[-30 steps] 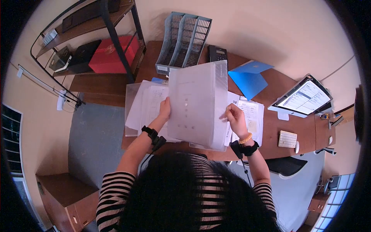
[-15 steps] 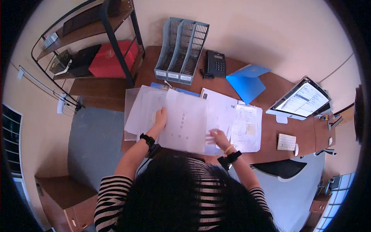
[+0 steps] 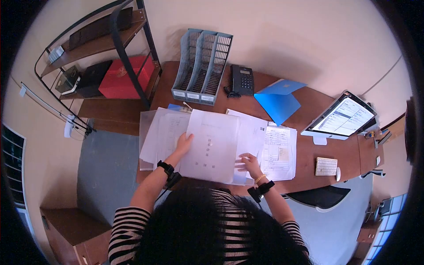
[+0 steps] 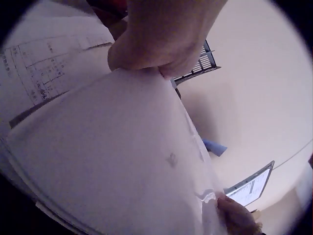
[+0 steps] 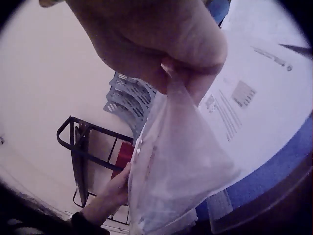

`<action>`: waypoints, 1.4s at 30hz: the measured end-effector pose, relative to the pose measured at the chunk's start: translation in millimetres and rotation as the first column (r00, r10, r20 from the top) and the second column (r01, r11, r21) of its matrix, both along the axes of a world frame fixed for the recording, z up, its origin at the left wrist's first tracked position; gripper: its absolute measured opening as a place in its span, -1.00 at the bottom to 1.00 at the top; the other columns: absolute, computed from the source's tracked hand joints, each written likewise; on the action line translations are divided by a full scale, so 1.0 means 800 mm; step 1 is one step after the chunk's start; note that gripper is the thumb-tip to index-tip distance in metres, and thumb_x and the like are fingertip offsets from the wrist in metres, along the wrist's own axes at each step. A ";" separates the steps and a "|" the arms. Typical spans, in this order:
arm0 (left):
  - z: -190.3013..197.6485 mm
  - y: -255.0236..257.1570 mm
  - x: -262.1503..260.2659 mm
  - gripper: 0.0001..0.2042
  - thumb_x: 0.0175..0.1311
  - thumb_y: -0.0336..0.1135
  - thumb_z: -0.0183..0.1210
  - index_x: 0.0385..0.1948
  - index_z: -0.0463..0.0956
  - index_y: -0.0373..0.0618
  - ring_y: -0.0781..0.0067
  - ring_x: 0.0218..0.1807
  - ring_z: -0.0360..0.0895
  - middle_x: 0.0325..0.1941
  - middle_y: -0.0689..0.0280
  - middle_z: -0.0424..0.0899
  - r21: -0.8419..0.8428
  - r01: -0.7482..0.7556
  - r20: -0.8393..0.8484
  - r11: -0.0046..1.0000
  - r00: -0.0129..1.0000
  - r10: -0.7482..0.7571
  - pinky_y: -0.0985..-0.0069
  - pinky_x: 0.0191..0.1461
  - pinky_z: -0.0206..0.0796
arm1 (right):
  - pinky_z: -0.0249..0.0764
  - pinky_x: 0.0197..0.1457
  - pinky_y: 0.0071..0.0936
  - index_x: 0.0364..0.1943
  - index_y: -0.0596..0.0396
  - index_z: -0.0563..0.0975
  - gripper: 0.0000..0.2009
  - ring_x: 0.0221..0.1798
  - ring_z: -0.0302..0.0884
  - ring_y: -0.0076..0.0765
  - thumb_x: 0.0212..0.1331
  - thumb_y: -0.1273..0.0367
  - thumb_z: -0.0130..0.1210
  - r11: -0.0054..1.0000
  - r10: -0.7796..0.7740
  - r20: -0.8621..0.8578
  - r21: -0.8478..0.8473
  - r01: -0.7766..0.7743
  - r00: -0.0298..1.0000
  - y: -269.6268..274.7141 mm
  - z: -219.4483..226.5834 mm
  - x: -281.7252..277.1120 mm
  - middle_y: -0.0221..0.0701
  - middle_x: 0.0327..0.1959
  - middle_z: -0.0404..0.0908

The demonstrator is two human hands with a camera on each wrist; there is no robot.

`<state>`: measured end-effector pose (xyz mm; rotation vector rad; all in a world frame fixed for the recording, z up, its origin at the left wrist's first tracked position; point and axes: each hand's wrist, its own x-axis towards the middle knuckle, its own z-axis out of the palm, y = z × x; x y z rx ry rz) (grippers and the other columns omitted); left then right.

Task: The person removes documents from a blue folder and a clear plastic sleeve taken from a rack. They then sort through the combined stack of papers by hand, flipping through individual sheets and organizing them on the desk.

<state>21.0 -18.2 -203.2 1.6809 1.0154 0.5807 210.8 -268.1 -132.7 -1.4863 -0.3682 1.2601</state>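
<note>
A translucent plastic folder (image 3: 232, 152) with a printed white sheet (image 3: 211, 132) inside lies tilted over loose papers at the desk's front. The left hand (image 3: 184, 143) grips its left edge, and in the left wrist view that hand (image 4: 156, 36) bends over the top of the white surface (image 4: 112, 147). On the other side, the right hand (image 3: 251, 166) holds the folder's clear edge. Seen from the right wrist, the fingers of this hand (image 5: 161, 44) pinch the clear plastic (image 5: 181, 132) into a fold; the fingertips are partly hidden.
Loose papers (image 3: 152, 145) spread left, with printed forms (image 3: 279, 152) right. Behind stand a grey three-slot file rack (image 3: 194, 84), a black telephone (image 3: 242, 81) and a blue folder (image 3: 278, 106). A monitor (image 3: 342, 115), keyboard (image 3: 326, 166) and mouse (image 3: 338, 174) are farther right.
The raised folder has come down toward the desk and lies flatter. The right hand has moved down and left with its edge; the left hand has lowered slightly while still gripping it.
</note>
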 end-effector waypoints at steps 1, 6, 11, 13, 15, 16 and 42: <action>0.006 0.000 0.000 -0.67 0.06 -0.22 -0.03 -0.24 0.37 -0.31 0.16 -0.19 0.43 -0.26 0.04 0.49 0.003 0.002 0.001 1.000 1.000 -0.002 0.41 -0.11 0.21 | 0.51 -0.45 -0.50 -0.24 0.23 0.33 -0.82 -0.40 0.52 -0.23 0.09 0.44 -0.19 1.000 -0.001 -0.003 0.002 0.001 1.000 -0.001 0.001 0.003 -0.13 -0.37 0.49; 0.003 0.004 0.005 -0.68 0.07 -0.23 -0.04 -0.25 0.37 -0.32 0.23 -0.21 0.44 -0.27 0.07 0.50 -0.021 0.009 0.075 1.000 0.997 -0.007 0.43 -0.13 0.23 | 0.50 -0.43 -0.49 -0.27 0.21 0.33 -0.82 -0.37 0.52 -0.23 0.11 0.39 -0.18 1.000 0.028 0.069 0.005 -0.028 0.997 -0.007 0.017 0.020 -0.14 -0.37 0.50; 0.018 0.000 0.001 -0.69 0.08 -0.24 -0.05 -0.25 0.37 -0.32 0.26 -0.24 0.45 -0.30 0.09 0.51 -0.017 -0.033 0.051 0.999 0.998 0.034 0.44 -0.16 0.24 | 0.50 -0.45 -0.51 -0.27 0.26 0.34 -0.81 -0.41 0.52 -0.23 0.10 0.41 -0.20 1.000 0.006 0.111 -0.014 -0.005 0.994 -0.025 0.028 0.044 -0.13 -0.40 0.50; 0.020 0.000 -0.003 -0.69 0.08 -0.24 -0.05 -0.25 0.37 -0.32 0.26 -0.24 0.44 -0.31 0.09 0.51 -0.032 -0.016 0.065 0.999 0.998 0.018 0.44 -0.15 0.23 | 0.50 -0.47 -0.52 -0.28 0.25 0.35 -0.82 -0.43 0.53 -0.23 0.10 0.42 -0.20 0.999 -0.013 0.142 -0.041 0.019 0.990 -0.033 0.031 0.054 -0.14 -0.42 0.50; 0.015 0.002 -0.006 -0.69 0.09 -0.24 -0.06 -0.25 0.36 -0.32 0.27 -0.24 0.44 -0.31 0.09 0.51 -0.047 0.000 0.080 0.999 0.997 0.004 0.44 -0.15 0.23 | 0.50 -0.48 -0.53 -0.28 0.25 0.35 -0.82 -0.44 0.53 -0.24 0.09 0.43 -0.19 0.999 0.000 0.156 -0.035 0.006 0.988 -0.042 0.031 0.063 -0.14 -0.43 0.50; 0.004 0.003 -0.008 -0.69 0.09 -0.24 -0.06 -0.24 0.36 -0.32 0.27 -0.23 0.44 -0.30 0.09 0.50 -0.001 -0.008 0.065 1.000 0.998 0.008 0.44 -0.14 0.22 | 0.49 -0.49 -0.54 -0.28 0.25 0.36 -0.82 -0.44 0.53 -0.24 0.09 0.43 -0.19 1.000 0.012 0.172 -0.029 -0.007 0.985 -0.045 0.033 0.065 -0.14 -0.43 0.50; 0.011 0.016 -0.022 -0.69 0.13 -0.23 -0.13 -0.25 0.36 -0.32 0.12 -0.23 0.42 -0.32 0.04 0.50 0.162 0.014 -0.121 0.987 0.993 0.006 0.39 -0.12 0.20 | 0.45 -0.52 -0.59 -0.29 0.21 0.38 -0.83 -0.48 0.53 -0.33 0.10 0.43 -0.21 0.948 -0.287 0.443 0.007 0.317 0.850 -0.114 0.089 0.151 -0.22 -0.47 0.52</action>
